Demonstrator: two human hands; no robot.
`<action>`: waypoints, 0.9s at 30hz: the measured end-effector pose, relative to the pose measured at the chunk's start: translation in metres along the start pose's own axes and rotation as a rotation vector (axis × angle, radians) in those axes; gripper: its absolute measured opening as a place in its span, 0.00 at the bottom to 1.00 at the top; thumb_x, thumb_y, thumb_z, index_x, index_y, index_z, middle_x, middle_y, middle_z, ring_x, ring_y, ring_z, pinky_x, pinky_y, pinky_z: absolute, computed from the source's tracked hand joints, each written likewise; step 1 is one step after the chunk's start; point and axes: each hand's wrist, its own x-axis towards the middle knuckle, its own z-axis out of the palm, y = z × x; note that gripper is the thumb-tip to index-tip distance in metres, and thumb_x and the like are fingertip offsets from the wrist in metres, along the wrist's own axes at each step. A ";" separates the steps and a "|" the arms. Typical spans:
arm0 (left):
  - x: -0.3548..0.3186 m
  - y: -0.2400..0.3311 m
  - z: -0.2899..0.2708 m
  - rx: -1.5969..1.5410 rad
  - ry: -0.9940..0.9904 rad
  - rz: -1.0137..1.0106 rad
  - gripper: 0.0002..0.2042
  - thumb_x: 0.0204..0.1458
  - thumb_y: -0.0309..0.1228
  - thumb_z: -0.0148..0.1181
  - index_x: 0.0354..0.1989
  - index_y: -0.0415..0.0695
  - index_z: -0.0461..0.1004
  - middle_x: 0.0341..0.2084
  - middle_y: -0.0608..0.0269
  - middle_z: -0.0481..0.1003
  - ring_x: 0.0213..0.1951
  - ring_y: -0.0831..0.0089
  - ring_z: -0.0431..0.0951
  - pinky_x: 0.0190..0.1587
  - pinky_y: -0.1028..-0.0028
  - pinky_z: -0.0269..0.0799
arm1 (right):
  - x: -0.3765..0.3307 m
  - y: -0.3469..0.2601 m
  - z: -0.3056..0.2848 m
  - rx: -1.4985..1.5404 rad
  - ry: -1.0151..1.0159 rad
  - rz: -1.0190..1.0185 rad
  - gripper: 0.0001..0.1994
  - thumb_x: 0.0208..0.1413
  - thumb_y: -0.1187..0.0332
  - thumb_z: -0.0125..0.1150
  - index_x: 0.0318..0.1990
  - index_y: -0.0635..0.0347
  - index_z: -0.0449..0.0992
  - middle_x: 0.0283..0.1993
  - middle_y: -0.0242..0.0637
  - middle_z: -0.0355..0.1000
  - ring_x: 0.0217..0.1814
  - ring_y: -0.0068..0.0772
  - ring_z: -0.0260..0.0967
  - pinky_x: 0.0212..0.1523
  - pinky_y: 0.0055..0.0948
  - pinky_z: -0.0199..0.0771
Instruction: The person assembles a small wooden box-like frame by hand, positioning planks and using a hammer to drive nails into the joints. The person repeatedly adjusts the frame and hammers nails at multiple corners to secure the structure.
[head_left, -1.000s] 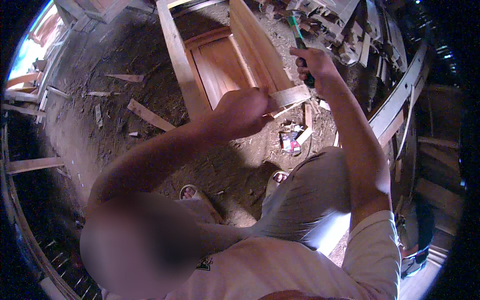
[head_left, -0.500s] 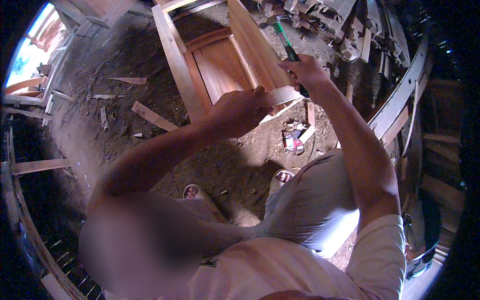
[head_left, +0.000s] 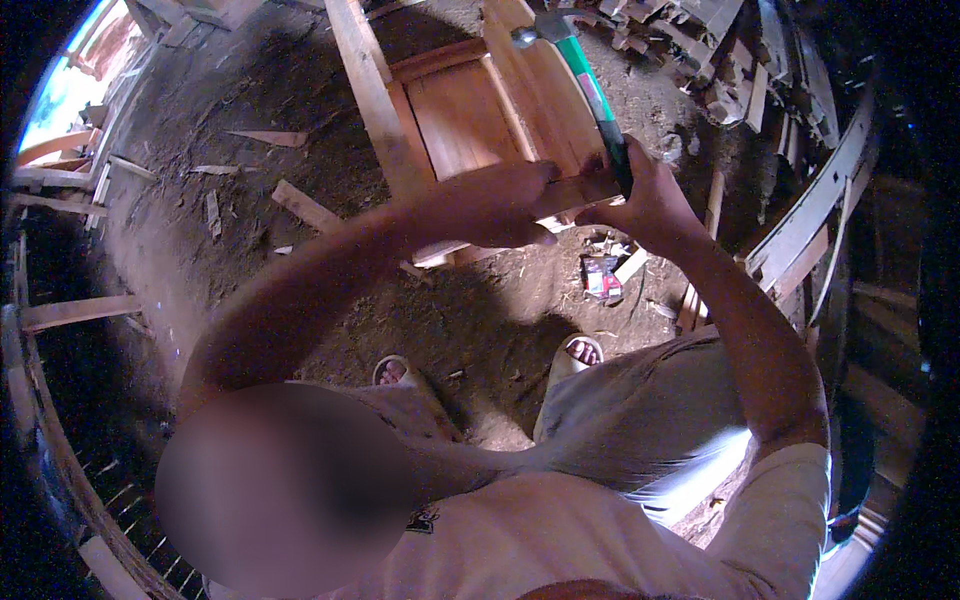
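A wooden panelled frame (head_left: 455,110) leans over the dirt floor in front of me. My left hand (head_left: 495,205) grips the near end rail of that frame. My right hand (head_left: 645,195) is closed around the dark grip of a hammer (head_left: 590,90) with a green handle. The hammer's metal head points up and to the left, above the frame's right upright. Both hands are close together at the frame's near corner.
Loose wood offcuts (head_left: 305,205) lie on the dirt floor to the left. A pile of timber scraps (head_left: 720,60) sits at the upper right. A small red and white packet (head_left: 600,275) lies near my sandalled feet (head_left: 580,350). Curved wooden slats (head_left: 810,210) run along the right.
My right hand has moved left toward my left hand, and the hammer has swung from near the frame up to a raised position. My left hand stays on the rail.
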 end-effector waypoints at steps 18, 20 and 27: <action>0.000 -0.165 -0.088 -0.434 0.902 -0.196 0.43 0.41 0.37 0.80 0.61 0.30 0.58 0.52 0.47 0.73 0.55 0.59 0.75 0.57 0.62 0.73 | 0.009 0.006 0.020 0.094 0.007 -0.104 0.31 0.38 0.59 0.84 0.50 0.59 0.76 0.41 0.42 0.81 0.42 0.43 0.81 0.49 0.43 0.81; -0.007 -0.180 -0.082 -0.406 0.990 -0.240 0.34 0.41 0.30 0.75 0.58 0.36 0.66 0.48 0.53 0.77 0.50 0.61 0.78 0.55 0.62 0.74 | 0.009 -0.009 0.023 0.083 -0.027 -0.086 0.31 0.38 0.60 0.84 0.50 0.59 0.76 0.41 0.42 0.82 0.42 0.45 0.81 0.50 0.43 0.80; -0.001 -0.152 -0.080 -0.353 1.028 -0.297 0.27 0.40 0.24 0.69 0.53 0.40 0.70 0.42 0.57 0.78 0.45 0.63 0.79 0.50 0.62 0.76 | 0.006 0.004 0.018 0.029 -0.006 -0.115 0.32 0.40 0.57 0.83 0.51 0.62 0.74 0.40 0.46 0.81 0.44 0.49 0.81 0.49 0.45 0.79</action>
